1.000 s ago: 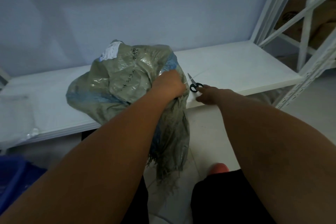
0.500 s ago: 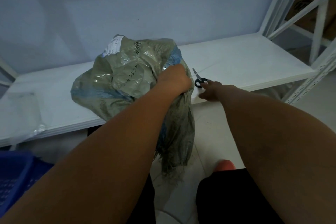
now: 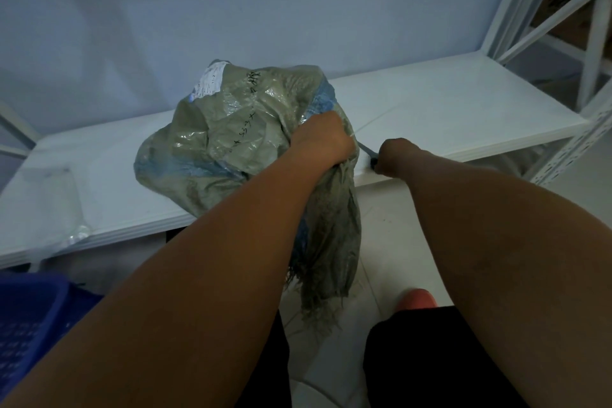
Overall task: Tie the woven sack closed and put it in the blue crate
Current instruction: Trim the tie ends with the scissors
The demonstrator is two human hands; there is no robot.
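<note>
The grey-green woven sack (image 3: 231,139), with a white label and blue stripes, lies on the white shelf (image 3: 457,109). My left hand (image 3: 319,139) is clenched around its gathered neck at the shelf's front edge, and the frayed mouth (image 3: 326,252) hangs down below. Just right of it, my right hand (image 3: 395,156) is closed over the black handles of the scissors (image 3: 367,152); only the blades and a bit of handle show. A thin pale strand runs from my left hand across the shelf. The blue crate (image 3: 29,325) sits on the floor at the lower left.
A clear plastic bag (image 3: 69,205) lies on the shelf's left part. White metal rack posts (image 3: 592,53) rise at the right, with a cardboard box (image 3: 569,0) behind them. My foot in a pink shoe (image 3: 415,298) stands on the tiled floor.
My right hand has closed over the scissors' handles, which were visible in front of its fingers before. The left hand keeps its grip on the sack's neck. The camera shifted slightly.
</note>
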